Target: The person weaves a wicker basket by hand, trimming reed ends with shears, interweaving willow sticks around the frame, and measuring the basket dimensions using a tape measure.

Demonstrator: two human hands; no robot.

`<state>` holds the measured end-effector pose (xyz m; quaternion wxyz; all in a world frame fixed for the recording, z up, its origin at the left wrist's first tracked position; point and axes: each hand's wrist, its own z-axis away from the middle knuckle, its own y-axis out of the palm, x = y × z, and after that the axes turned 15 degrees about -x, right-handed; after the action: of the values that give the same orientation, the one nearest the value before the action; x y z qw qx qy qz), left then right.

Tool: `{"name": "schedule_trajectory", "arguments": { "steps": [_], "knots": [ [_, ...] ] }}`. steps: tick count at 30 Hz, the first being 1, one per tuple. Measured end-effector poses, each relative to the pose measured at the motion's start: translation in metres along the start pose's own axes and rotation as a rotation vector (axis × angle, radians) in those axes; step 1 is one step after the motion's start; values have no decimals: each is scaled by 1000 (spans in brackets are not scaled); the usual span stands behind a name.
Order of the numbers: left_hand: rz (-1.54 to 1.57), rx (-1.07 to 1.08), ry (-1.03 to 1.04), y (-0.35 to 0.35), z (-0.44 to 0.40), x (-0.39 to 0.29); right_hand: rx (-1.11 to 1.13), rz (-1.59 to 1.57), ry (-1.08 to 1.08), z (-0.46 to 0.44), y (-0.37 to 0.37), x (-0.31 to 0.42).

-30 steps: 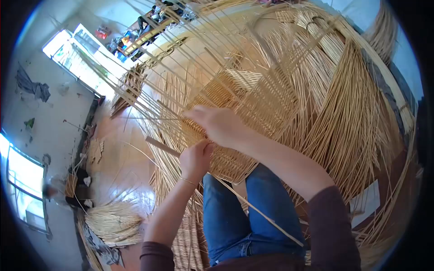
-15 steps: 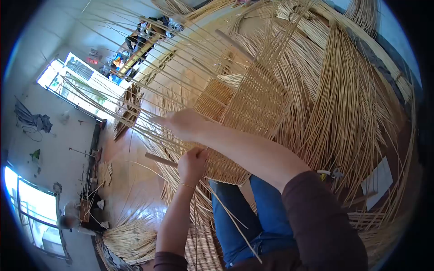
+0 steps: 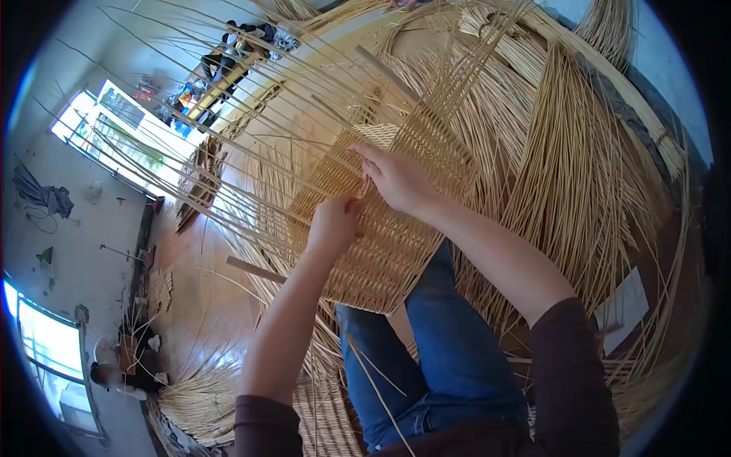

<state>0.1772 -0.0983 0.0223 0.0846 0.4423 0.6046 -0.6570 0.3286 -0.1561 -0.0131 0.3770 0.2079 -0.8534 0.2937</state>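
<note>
Basket [image 3: 381, 263] sits at my knees [image 3: 434, 305], its upper edge partly hidden behind my hands. My left hand [image 3: 344, 221] curls, palm out of sight; my right hand [image 3: 378, 169] angles in just beside it, index finger extended. Whether either grips a strand, I cannot tell.

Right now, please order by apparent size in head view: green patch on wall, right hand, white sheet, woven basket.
1. Woven basket
2. Right hand and white sheet: too alike to rank
3. Green patch
</note>
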Motion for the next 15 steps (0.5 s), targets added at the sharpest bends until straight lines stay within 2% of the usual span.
{"name": "schedule_trajectory", "arguments": {
  "steps": [2, 3, 5, 7, 9, 10, 11, 12, 13, 15],
  "knots": [
    [102, 62, -106, 8, -14, 8, -107, 52, -201, -6, 8, -1],
    [99, 70, -116, 13, -17, 12, -100, 50, -190, -10, 14, -2],
    [87, -29, -82, 18, -18, 11, 53, 230, -361, -28, 28, 4],
    [65, -26, -130, 25, -18, 16, 54, 301, -395, -41, 38, 7],
    [-102, -209, 128, 40, -21, 38, 67, 193, -138, -48, 28, 18],
    [-96, -210, 122, 38, -17, 31, -30, 169, -29, -45, 18, 19],
    [-217, -176, 174, 32, -10, 18, -122, 145, 77, -39, 4, 15],
    [-339, -145, 222, 27, -5, 12, -274, 109, 33, -29, 5, -13],
    [-330, -155, 208, 24, -5, 12, -268, 0, 85, -21, 3, -34],
    [-383, -26, 322, 17, -7, 14, -254, -248, 240, -12, -10, -43]
  ]
}}
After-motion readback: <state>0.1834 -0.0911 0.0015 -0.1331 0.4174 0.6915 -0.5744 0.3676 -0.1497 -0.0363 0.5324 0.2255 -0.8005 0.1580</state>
